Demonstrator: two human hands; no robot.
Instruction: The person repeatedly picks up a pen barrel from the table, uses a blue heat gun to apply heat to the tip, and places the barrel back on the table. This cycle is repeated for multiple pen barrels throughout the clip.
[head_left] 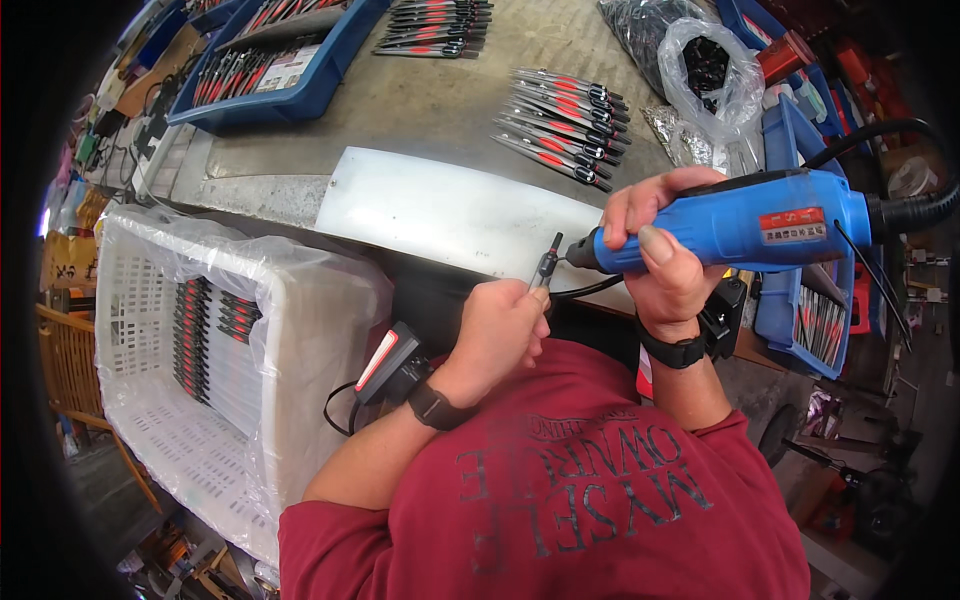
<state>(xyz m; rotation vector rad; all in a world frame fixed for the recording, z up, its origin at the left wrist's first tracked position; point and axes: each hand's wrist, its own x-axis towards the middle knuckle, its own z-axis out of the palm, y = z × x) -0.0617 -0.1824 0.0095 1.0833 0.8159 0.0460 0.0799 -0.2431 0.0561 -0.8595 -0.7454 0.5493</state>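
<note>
My right hand (668, 255) is wrapped around a blue corded electric screwdriver (745, 225), held almost level. The driver's dark nose points left, its tip at or very close to the upper part of a slim tool (546, 266). That tool is grey metal with a black end; it stands up from the closed fingers of my left hand (503, 325), which hide its lower part. Whether the bit touches it I cannot tell. Both hands are over the near edge of a white board (440, 205). Beyond it lies a row of similar slim grey, black and red tools (565, 120).
At my left stands a white plastic-lined crate (270, 290) with rows of these tools. A blue bin (320, 75) at the far left holds more. Plastic bags of small dark parts (705, 70) lie far right, with blue bins (785, 130) beside them. A black cable (915, 130) trails right.
</note>
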